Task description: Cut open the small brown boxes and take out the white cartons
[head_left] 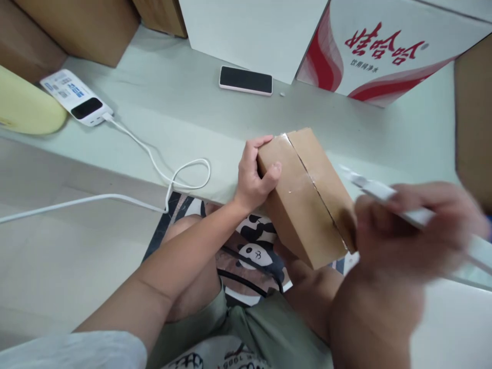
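A brown cardboard box (303, 200) is tilted over the near edge of the table. A dark slit runs along its taped top seam, with shiny tape at the far end. My left hand (255, 177) grips its left far corner, thumb on the top face and fingers around the side. To the right of the box, my right hand (415, 230) is closed around a white utility knife (378, 189), smeared by motion. The knife's tip points left and away from me, above the table; I cannot make out its blade clearly.
On the pale green table (184, 118) lie a black-screened phone (246, 81) and a white power bank (79, 100) with a looped white cable (144, 146). A yellow object (31, 105) sits far left. Behind stand a red-and-white carton (376, 56) and brown boxes (80, 31).
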`<state>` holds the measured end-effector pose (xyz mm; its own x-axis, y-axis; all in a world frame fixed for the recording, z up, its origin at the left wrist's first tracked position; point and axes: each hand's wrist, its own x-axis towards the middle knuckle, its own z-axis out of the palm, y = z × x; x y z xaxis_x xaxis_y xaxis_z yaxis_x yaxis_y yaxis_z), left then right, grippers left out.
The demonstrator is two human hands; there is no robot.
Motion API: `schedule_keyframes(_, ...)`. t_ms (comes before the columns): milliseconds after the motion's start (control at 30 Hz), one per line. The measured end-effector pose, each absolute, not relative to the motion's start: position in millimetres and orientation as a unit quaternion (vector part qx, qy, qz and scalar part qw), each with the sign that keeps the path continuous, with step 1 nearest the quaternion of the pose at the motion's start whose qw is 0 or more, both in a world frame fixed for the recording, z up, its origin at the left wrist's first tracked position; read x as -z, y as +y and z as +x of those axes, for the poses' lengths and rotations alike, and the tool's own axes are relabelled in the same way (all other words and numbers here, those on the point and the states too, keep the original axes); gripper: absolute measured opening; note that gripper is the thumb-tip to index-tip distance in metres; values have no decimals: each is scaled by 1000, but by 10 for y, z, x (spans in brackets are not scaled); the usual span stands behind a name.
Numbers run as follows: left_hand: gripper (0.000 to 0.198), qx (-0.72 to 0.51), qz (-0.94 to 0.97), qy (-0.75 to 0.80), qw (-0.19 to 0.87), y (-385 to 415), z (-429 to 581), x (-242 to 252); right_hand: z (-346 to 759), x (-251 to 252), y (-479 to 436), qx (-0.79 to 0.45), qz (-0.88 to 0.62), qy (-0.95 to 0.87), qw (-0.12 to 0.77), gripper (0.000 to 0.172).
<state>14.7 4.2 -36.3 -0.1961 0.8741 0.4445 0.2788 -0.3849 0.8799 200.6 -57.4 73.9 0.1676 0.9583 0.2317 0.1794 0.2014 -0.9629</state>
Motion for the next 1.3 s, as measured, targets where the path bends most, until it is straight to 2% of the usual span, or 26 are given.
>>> schedule_keyframes(100, 59, -629, 592, 444, 238, 98, 148, 463, 1857, -716, -472, -337, -563, -556, 511, 18)
schedule_keyframes(167, 58, -649, 598, 413, 228, 143, 143, 538, 1826, -737, -477, -333, -580, -566, 483, 11)
schedule_keyframes(300, 54, -665, 599, 386, 224, 186, 132, 611, 1841, -772, -534, -364, -533, -570, 508, 9)
schedule_keyframes(367, 54, -662, 602, 386, 225, 183, 130, 606, 1849, -766, -543, -369, -516, -571, 521, 14)
schedule_keyframes(500, 54, -660, 604, 386, 225, 174, 129, 587, 1866, -719, -549, -316, -539, -605, 494, 20)
schedule_keyframes(767, 52, -654, 609, 385, 231, 171, 116, 591, 1855, -726, -628, -222, -594, -647, 423, 19)
schedule_keyframes(1100, 52, -638, 622, 395, 222, 170, 96, 524, 1701, -818, -640, -202, -625, -619, 431, 18)
schedule_keyframes(1300, 51, -647, 628, 373, 219, 206, 82, 553, 1758, -792, -627, -145, -566, -689, 429, 17)
